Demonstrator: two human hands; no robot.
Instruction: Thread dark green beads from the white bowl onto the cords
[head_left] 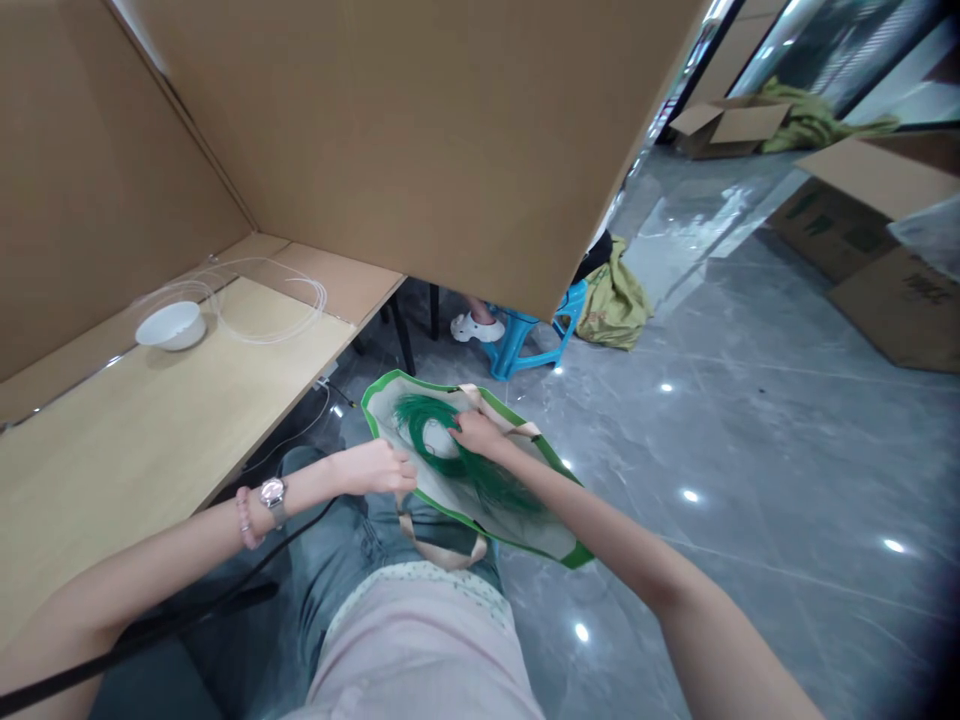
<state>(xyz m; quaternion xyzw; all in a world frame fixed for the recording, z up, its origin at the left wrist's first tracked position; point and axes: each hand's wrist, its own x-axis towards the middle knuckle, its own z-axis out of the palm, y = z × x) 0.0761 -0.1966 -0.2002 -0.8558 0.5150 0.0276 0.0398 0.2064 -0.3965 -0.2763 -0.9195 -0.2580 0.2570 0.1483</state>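
Note:
A tote bag [570, 545] with green edges, a pale inside and beige handles stands wide at the top, beside and over my lap. In it lies a coil of thin green strands [412, 418], with more loose strands toward the bag's right end. My left hand [384, 468] is closed on the near rim of the bag, close to where a handle joins. Reaching into the bag, my right hand [478, 435] has its fingers bent around the right side of the green coil. Its fingertips are partly hidden among the strands.
On the wooden table [247, 390] at left are a white bowl [171, 327] and a loose clear coil [315, 295]. A cardboard panel [420, 130] rises ahead. Beyond it show a blue stool [514, 345], a person's white shoe, a yellow sack [619, 300] and cardboard boxes [900, 310].

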